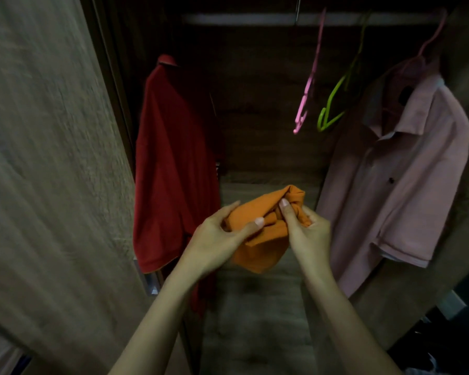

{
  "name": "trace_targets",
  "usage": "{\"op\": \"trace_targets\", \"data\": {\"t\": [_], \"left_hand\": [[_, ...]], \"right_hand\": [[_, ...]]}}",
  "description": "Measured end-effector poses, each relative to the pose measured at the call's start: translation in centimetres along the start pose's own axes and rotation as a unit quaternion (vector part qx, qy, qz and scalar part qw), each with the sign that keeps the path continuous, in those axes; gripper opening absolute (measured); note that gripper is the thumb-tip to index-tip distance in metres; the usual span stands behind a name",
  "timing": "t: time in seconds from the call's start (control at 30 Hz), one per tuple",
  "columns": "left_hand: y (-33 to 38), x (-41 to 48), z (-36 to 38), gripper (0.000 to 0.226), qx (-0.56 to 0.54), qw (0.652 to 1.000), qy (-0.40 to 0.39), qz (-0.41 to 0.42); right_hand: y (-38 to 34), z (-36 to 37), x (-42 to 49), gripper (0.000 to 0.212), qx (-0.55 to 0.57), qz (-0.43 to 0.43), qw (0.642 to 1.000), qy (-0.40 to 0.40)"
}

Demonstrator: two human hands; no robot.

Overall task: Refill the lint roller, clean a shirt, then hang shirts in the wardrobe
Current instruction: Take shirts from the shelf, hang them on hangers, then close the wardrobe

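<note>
I hold a bunched-up orange shirt (260, 234) in front of the open wardrobe. My left hand (217, 239) grips its left side, thumb on top of the cloth. My right hand (306, 234) pinches the folds on its right side. Inside the wardrobe a red shirt (171, 169) hangs at the left and a pale pink shirt (398, 180) hangs at the right on a pink hanger. Between them an empty pink hanger (309, 77) and an empty green hanger (339, 96) dangle from the rail (241, 18).
The wardrobe's wooden door (46, 171) stands open at the left, close to my left arm. The right door (466, 239) sits behind the pink shirt. A wooden shelf floor (255, 307) lies below my hands.
</note>
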State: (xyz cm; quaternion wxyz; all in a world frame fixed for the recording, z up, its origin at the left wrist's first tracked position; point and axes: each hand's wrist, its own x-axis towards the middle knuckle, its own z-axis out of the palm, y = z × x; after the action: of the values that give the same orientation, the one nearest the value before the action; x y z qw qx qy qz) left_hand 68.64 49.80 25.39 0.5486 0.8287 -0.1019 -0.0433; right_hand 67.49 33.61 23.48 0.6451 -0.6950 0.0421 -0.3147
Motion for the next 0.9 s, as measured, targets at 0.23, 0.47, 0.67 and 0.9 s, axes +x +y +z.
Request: {"op": "trace_targets", "data": {"t": [0.23, 0.47, 0.67, 0.9], "left_hand": [[-1.6, 1.9, 0.3, 0.016, 0.095, 0.979, 0.145, 0.103], [-1.4, 2.6, 1.4, 0.032, -0.225, 0.969, 0.084, -0.057], [-0.9, 2.2, 1.8, 0.024, -0.333, 0.936, 0.074, -0.086], [-0.6, 1.6, 1.5, 0.029, -0.225, 0.973, 0.060, 0.007]], "right_hand": [[0.6, -0.5, 0.9, 0.014, -0.016, 0.022, 0.996, -0.081], [2.5, -0.9, 1.0, 0.035, 0.008, 0.028, 0.995, -0.095], [3.0, -1.3, 0.9, 0.019, -0.176, -0.133, 0.975, 0.023], [2.0, -1.7, 1.4, 0.005, -0.177, -0.148, 0.971, -0.056]]}}
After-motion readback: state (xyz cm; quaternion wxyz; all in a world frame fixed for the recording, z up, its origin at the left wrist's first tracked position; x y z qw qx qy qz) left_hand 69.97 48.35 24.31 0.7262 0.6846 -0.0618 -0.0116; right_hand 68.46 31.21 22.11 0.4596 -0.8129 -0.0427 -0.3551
